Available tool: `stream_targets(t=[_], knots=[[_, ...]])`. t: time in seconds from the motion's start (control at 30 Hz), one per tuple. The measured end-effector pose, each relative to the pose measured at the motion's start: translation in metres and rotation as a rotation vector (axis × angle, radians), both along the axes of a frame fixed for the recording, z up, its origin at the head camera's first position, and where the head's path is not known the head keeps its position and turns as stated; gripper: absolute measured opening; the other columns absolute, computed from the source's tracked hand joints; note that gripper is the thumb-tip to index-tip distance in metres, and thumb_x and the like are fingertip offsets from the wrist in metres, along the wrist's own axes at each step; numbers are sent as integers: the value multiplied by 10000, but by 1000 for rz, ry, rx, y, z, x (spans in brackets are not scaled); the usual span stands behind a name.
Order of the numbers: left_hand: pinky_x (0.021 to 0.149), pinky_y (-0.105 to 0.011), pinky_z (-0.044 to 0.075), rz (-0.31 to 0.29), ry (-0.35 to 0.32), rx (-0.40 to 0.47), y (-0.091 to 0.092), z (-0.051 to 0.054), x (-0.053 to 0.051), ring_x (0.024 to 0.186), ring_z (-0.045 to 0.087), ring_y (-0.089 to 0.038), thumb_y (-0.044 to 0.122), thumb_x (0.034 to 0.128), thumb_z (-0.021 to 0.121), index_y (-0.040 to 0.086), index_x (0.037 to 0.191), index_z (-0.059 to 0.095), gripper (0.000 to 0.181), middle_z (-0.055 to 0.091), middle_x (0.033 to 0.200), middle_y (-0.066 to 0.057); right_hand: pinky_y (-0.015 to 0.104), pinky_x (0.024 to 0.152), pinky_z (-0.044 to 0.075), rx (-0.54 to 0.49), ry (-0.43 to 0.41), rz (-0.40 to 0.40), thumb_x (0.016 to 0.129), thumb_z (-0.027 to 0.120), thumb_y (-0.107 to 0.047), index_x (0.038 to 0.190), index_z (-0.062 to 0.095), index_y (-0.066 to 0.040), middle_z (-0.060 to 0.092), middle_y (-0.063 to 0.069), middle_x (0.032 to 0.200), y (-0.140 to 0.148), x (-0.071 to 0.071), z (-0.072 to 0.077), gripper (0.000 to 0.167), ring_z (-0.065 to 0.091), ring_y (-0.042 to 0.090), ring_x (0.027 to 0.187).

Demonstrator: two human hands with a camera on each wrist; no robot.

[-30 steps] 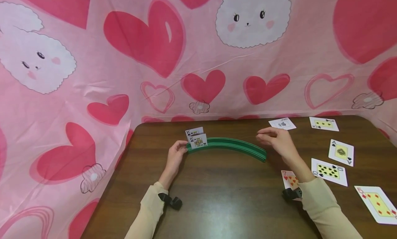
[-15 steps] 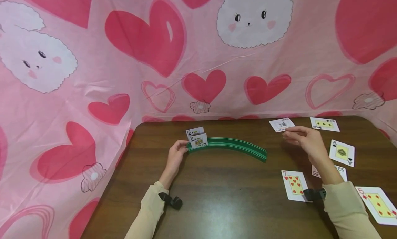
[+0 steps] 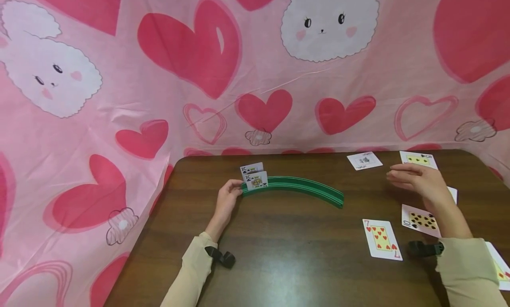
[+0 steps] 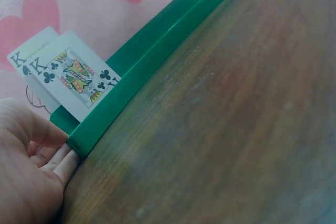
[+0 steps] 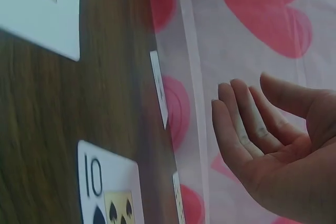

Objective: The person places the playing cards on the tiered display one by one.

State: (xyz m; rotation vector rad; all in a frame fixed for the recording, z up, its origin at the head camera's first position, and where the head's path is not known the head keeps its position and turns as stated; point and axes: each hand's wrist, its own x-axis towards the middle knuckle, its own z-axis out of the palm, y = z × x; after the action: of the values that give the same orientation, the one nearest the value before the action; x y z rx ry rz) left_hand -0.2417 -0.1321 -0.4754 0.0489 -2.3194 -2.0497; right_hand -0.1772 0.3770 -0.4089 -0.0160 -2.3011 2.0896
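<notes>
My left hand (image 3: 226,201) pinches the left end of a green curved card holder (image 3: 304,184) on the table. In the holder's slots near that end stand two playing cards, a king of clubs (image 4: 79,74) in front and a king of spades (image 3: 251,167) partly hidden behind it. Over the right side of the table hovers my right hand (image 3: 426,187), its fingers loosely bent and holding nothing, as the right wrist view also shows. Beneath or beside its arm lie a ten of spades (image 3: 420,220) and a mostly hidden ace of spades (image 3: 453,195).
A seven of hearts (image 3: 381,239) lies face up right of the middle. Farther back are a pale picture card (image 3: 364,161) and a clubs card (image 3: 417,158). The five of diamonds (image 3: 503,271) is partly behind my right sleeve. A pink heart-print cloth (image 3: 318,85) hangs behind the table.
My right hand has moved rightward, away from the holder's right end to above the loose cards, uncovering the seven of hearts. The left hand stays on the holder; both kings stand as before.
</notes>
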Motion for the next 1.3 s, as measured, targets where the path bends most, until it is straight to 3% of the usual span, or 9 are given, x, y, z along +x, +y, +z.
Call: stream_targets(t=[0.3,0.47,0.63,0.83,0.87,0.97,1.1,1.3], knots=[[857,-240,472,-14,11,3,2,-1,0,1084,608,-263,-89,957,533,-97,1168,655,244,661,1216,-225,148,727,536,155,-81,16,1036,621,-114,990,726,-387,751,-160,953,17,15,0,296,719,-6,859],[853,-243,474,-5,13,2,1,-1,-2,1071,611,-247,-88,956,533,-98,1160,654,237,665,1202,-219,138,716,511,320,-113,-6,1033,646,-231,1030,673,-418,722,-225,975,27,29,-4,189,694,-39,871],[856,-244,474,5,-5,1,0,0,-2,1057,608,-224,-90,959,536,-86,1157,662,235,669,1195,-198,169,704,541,329,-83,-6,1012,670,-151,1042,713,-369,723,-221,985,39,39,-9,224,698,-18,858],[848,-246,477,4,9,8,-1,0,-1,1044,609,-222,-87,953,539,-91,1155,658,234,671,1181,-199,177,718,554,300,-59,64,1020,626,-57,1073,717,-354,725,-208,1052,53,45,-13,316,695,-24,905],[845,-246,477,3,14,8,-1,0,-1,1038,610,-218,-86,950,539,-88,1149,660,233,673,1175,-195,176,719,553,310,-62,71,1024,621,-60,1084,718,-334,719,-216,1058,54,45,-13,297,689,-31,910],[838,-244,480,-3,26,12,-1,-1,-1,1021,613,-205,-85,940,538,-75,1129,667,229,677,1157,-181,160,710,534,403,-83,83,1031,623,-102,1214,709,-93,683,-262,1061,57,45,-15,203,652,-77,914],[833,-245,480,-5,35,14,-1,-2,-1,1009,616,-198,-88,935,537,-71,1118,671,227,679,1149,-180,140,687,472,581,-127,87,1015,665,-188,1332,524,188,677,-236,1037,56,45,-17,512,602,-118,888],[852,-239,472,-7,9,7,-1,-1,0,1045,600,-208,-82,965,531,-87,1170,658,241,665,1197,-196,114,702,454,618,-168,139,1025,640,-160,1357,461,232,755,20,1077,59,43,-21,544,619,-110,893]])
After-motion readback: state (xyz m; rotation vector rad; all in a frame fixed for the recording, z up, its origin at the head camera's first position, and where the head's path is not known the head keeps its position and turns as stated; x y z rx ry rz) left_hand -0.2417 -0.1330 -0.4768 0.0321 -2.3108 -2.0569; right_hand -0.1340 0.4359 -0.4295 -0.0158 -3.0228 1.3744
